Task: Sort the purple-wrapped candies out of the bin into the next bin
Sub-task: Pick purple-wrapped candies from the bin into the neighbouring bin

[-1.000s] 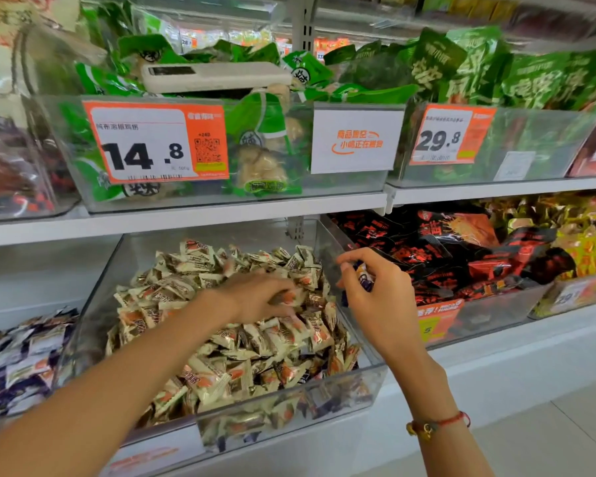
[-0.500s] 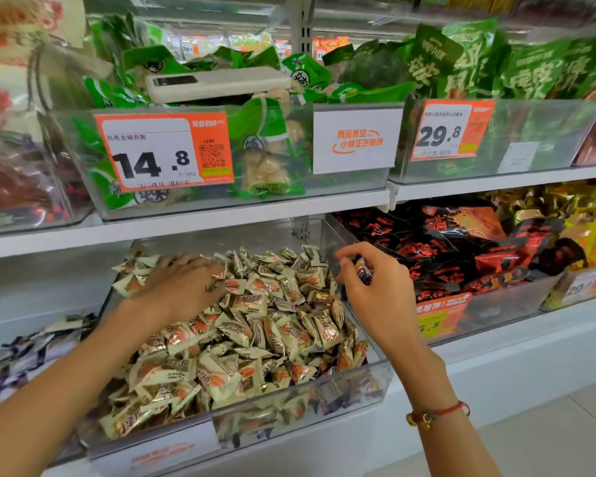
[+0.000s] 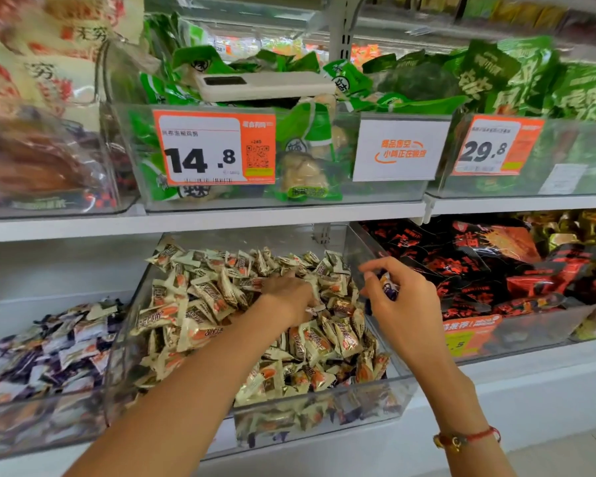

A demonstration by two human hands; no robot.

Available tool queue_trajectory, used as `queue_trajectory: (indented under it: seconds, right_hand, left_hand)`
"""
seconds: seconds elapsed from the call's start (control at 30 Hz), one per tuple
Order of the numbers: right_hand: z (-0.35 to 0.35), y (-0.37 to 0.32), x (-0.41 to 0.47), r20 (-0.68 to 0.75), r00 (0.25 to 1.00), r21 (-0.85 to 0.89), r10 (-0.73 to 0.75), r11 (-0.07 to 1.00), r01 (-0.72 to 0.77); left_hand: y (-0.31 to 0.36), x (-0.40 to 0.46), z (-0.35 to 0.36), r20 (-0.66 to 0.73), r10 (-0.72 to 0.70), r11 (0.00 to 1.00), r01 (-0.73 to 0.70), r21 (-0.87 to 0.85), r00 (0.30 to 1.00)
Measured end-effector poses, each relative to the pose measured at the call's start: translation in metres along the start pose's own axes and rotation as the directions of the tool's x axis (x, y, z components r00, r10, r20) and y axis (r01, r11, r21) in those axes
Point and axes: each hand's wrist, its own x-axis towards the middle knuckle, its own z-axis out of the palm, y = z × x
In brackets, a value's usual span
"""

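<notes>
Two shelves (image 3: 200,223) of clear bins. Lower shelf, largest first: middle bin (image 3: 327,413) heaped with cream-and-orange candies (image 3: 200,304); left-hand neighbour bin (image 3: 31,428), touching its left wall, full of purple-wrapped candies (image 3: 45,352); right-hand neighbour holding black-and-red packs (image 3: 468,266). Upper shelf: green packs behind a 14.8 price tag (image 3: 214,148).

Left hand (image 3: 289,294) palm-down, fingers buried in the pile near the middle bin's right wall. Pressing or gripping: cannot tell, fingertips hidden.

Right hand (image 3: 403,304) hovering over that same right wall, fingers curled, clenched round at least one purple-wrapped candy (image 3: 388,288); only a sliver visible between thumb and palm, long axis unreadable.

Key relation: target bin lies left, across the whole width of the middle bin and past the left forearm. Held candy sits at the far edge from it. Left hand nearer the target, right hand carrying the load. Likely a hand-over or a cross-body reach next.
</notes>
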Motion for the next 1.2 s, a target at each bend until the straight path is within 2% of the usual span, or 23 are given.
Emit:
queue_trajectory:
  seconds: [0.1, 0.2, 0.33, 0.4, 0.47, 0.53, 0.67, 0.77, 0.87, 0.93, 1.0, 1.1, 1.2]
  right_hand:
    - [0.003, 0.002, -0.001, 0.049, 0.999, -0.004, -0.006, 1.0, 0.006]
    - [0.008, 0.0, -0.002, 0.1, 0.995, 0.008, 0.011, 1.0, -0.011]
    - [0.019, -0.02, 0.0, 0.113, 0.991, 0.192, 0.076, 0.977, -0.096]
    - [0.028, -0.042, -0.002, 0.188, 0.977, 0.313, 0.103, 0.936, -0.159]
    - [0.04, -0.067, -0.007, 0.279, 0.957, 0.432, 0.08, 0.879, -0.2]
    - [0.054, -0.09, -0.014, 0.308, 0.951, 0.478, 0.03, 0.859, -0.182]
    - [0.08, -0.12, -0.024, 0.347, 0.937, 0.538, -0.043, 0.827, -0.161]
    - [0.093, -0.137, -0.031, 0.347, 0.928, 0.564, -0.136, 0.821, -0.091]
    - [0.11, -0.151, -0.034, 0.305, 0.938, 0.538, -0.164, 0.843, -0.028]
    - [0.122, -0.159, -0.032, 0.299, 0.943, 0.511, -0.146, 0.859, -0.029]
    - [0.128, -0.164, -0.028, 0.276, 0.954, 0.499, -0.118, 0.866, -0.037]
    - [0.125, -0.156, -0.017, 0.237, 0.971, 0.484, -0.036, 0.871, -0.086]
    - [0.119, -0.131, -0.01, 0.232, 0.97, 0.42, 0.073, 0.892, -0.168]
  left_hand:
    - [0.002, 0.001, -0.003, -0.08, -0.017, 1.0, 0.015, -0.021, 0.997]
    - [-0.001, -0.02, -0.007, -0.262, -0.031, 0.962, -0.043, -0.271, 0.965]
    - [-0.002, -0.079, -0.018, -0.478, -0.144, 0.847, -0.141, -0.512, 0.866]
    - [-0.004, -0.109, -0.021, -0.536, -0.204, 0.781, -0.194, -0.594, 0.819]
    - [-0.014, -0.133, -0.019, -0.554, -0.285, 0.686, -0.237, -0.688, 0.782]
    - [-0.026, -0.152, -0.015, -0.531, -0.378, 0.564, -0.266, -0.782, 0.759]
    - [-0.057, -0.183, -0.004, -0.427, -0.491, 0.336, -0.287, -0.897, 0.759]
    - [-0.08, -0.199, 0.005, -0.39, -0.495, 0.269, -0.289, -0.919, 0.777]
    - [-0.098, -0.211, 0.011, -0.365, -0.468, 0.221, -0.294, -0.93, 0.805]
    - [-0.109, -0.217, 0.013, -0.344, -0.435, 0.22, -0.272, -0.937, 0.832]
    - [-0.127, -0.223, 0.017, -0.334, -0.419, 0.287, -0.225, -0.931, 0.844]
    - [-0.177, -0.229, 0.028, -0.346, -0.507, 0.478, -0.076, -0.875, 0.789]
    - [-0.235, -0.224, 0.043, -0.32, -0.591, 0.578, 0.112, -0.809, 0.74]
